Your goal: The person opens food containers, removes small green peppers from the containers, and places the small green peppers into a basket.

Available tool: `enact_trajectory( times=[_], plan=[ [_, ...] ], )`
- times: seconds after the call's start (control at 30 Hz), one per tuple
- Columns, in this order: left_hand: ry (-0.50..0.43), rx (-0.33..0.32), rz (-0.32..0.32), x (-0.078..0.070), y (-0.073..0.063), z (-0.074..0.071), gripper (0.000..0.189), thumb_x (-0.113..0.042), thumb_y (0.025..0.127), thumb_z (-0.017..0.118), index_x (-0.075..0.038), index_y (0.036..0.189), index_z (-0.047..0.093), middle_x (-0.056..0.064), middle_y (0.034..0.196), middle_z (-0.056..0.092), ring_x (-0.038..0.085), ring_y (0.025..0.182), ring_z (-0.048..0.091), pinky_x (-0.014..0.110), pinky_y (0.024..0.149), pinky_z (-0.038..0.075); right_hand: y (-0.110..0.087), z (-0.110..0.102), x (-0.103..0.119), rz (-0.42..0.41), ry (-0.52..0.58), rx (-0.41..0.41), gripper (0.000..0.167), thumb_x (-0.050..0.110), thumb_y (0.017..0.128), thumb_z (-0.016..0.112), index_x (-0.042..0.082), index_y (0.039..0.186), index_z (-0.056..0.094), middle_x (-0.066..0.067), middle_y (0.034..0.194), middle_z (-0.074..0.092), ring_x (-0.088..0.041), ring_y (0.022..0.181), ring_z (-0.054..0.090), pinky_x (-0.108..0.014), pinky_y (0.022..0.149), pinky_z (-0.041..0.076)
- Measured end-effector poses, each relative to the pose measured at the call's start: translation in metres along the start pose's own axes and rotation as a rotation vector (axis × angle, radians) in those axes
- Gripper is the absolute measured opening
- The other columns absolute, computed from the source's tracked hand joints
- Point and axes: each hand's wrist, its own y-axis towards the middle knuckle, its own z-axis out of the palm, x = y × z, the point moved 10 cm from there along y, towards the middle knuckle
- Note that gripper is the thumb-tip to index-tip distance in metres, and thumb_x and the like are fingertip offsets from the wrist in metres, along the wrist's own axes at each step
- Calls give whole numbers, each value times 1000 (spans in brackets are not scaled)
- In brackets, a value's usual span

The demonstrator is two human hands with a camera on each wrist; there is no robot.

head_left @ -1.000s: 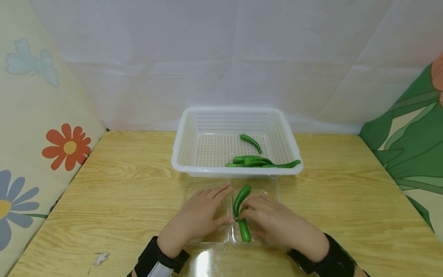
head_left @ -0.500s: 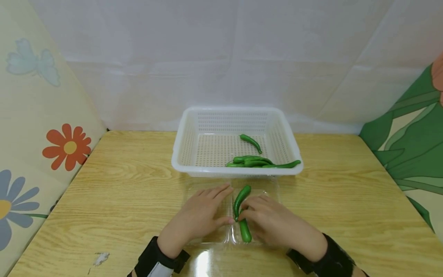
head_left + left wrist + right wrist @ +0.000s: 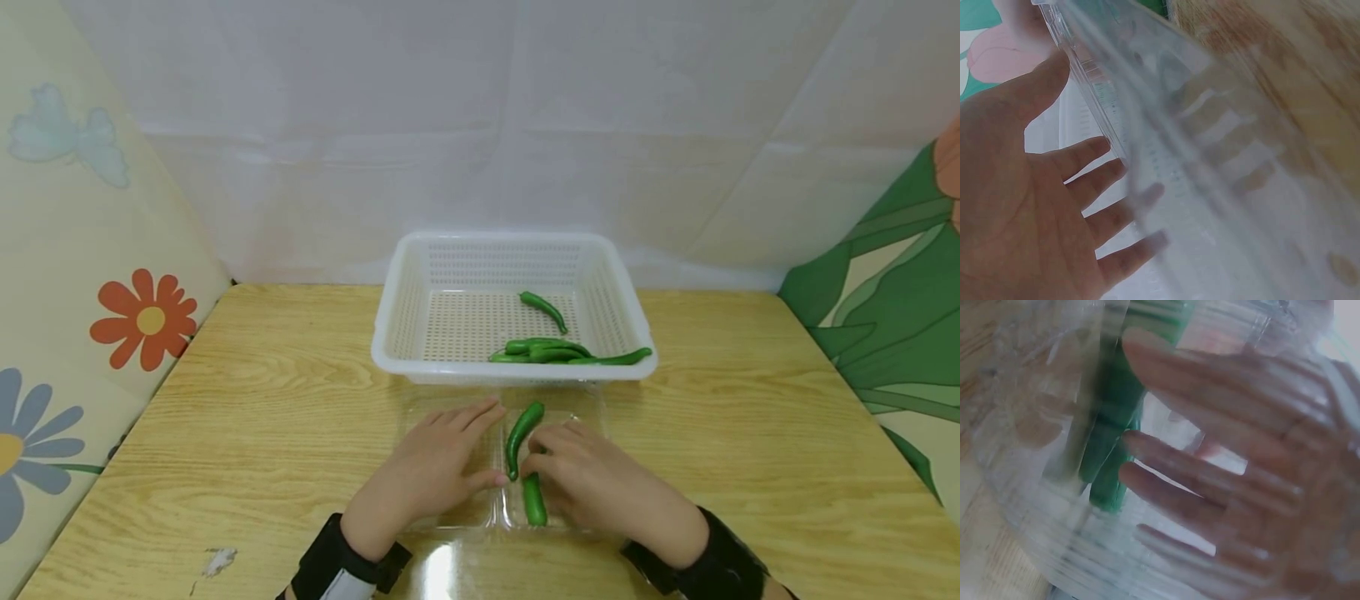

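Observation:
In the head view, a clear plastic tray [image 3: 480, 510] with two compartments lies on the table before me. My left hand [image 3: 427, 468] rests over its left compartment with fingers extended, its thumb near the central divider. At the right compartment, my right hand [image 3: 588, 477] pinches a green chili pepper [image 3: 535, 504] near its far end, which the fingers partly cover. A second, curved green chili pepper [image 3: 519, 435] lies just beyond, along the divider. Through the clear plastic, the right wrist view shows thumb and fingers against green peppers [image 3: 1109, 487]; the left wrist view shows straight, spread fingers [image 3: 1094, 156].
A white perforated basket [image 3: 510, 372] stands right behind the tray. Several green chili peppers [image 3: 551, 353] lie along its near side, and one more pepper [image 3: 544, 310] lies apart on its floor. The wooden table [image 3: 285, 400] extends to both sides.
The pinched chili pepper has shifted slightly to the right with my right fingertips, leaving a little more gap from the curved pepper. My left hand has stayed put.

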Motion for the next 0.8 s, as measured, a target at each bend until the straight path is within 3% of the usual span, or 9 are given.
enact_trajectory(
  times=[0.2, 0.53, 0.8],
  plan=[
    [6, -13, 4, 0, -1, -1, 79, -57, 92, 59, -16, 155, 35, 1, 160, 31, 22, 140, 39, 47, 114, 33, 1, 0, 3, -16, -23, -21, 29, 24, 71, 89, 19, 94, 73, 4, 104, 62, -19, 102, 60, -43, 94, 50],
    [4, -7, 0, 0, 0, 0, 79, -58, 92, 59, -17, 155, 35, 1, 161, 30, 22, 140, 39, 47, 115, 33, 0, 0, 3, -17, -43, -46, 22, 11, 70, 86, 19, 86, 72, 6, 92, 61, -19, 98, 61, -45, 93, 51],
    [-1, -6, 1, 0, 0, 0, 80, -58, 92, 59, -17, 155, 34, 1, 161, 30, 23, 140, 39, 47, 115, 33, 1, 2, 3, -28, -45, -16, 24, 6, 68, 85, 20, 83, 74, 11, 83, 60, -12, 82, 60, -36, 84, 50]
  ],
)
